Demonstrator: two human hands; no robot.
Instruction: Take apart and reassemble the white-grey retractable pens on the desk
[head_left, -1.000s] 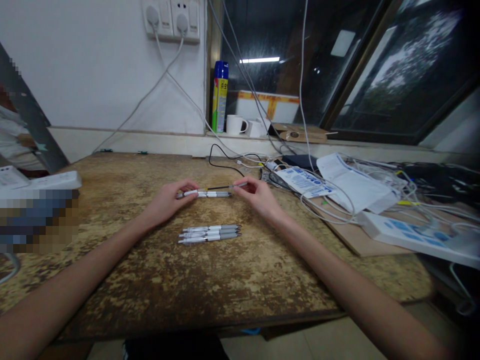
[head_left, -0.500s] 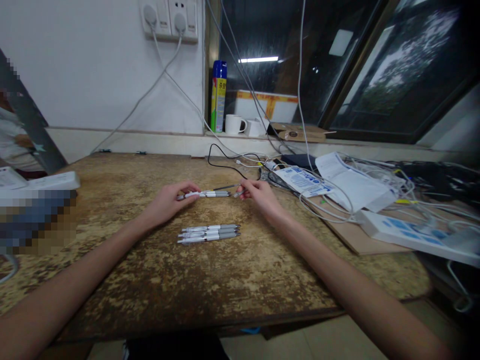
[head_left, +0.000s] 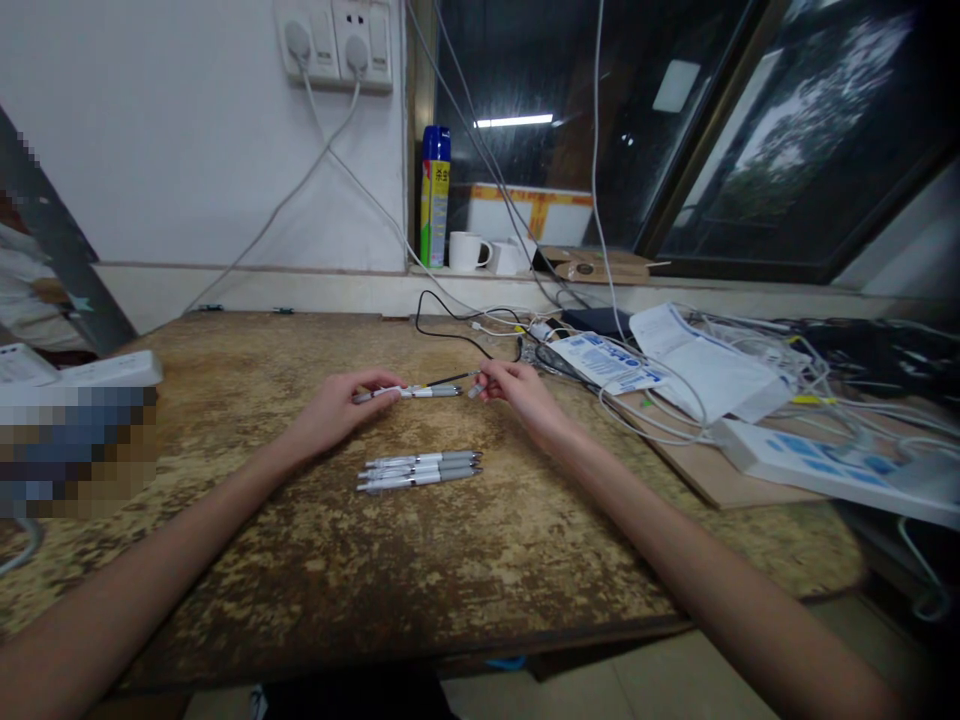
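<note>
My left hand (head_left: 367, 392) is closed round the white barrel of a pen, resting low over the wooden table (head_left: 450, 590). A pen with a grey grip (head_left: 446, 391) lies beside its fingertips, pointing right. From the left fingers a thin dark pen refill (head_left: 452, 379) reaches across to my right hand (head_left: 514, 388). The right thumb and fingers pinch the refill's right end, and a small grey pen piece (head_left: 475, 390) shows below them. Nearer to me, several white and grey pens (head_left: 420, 470) lie side by side.
At right are papers (head_left: 705, 360), tangled cables, a brown board (head_left: 705, 470) and a white power strip (head_left: 825, 460). A spray can (head_left: 435, 200) and a white mug (head_left: 469, 251) stand on the sill. Another white power strip (head_left: 112, 370) is at left.
The hands hold nearly the same pose, with the refill still stretched between them. The right hand has shifted very slightly. The view has tilted a little.
</note>
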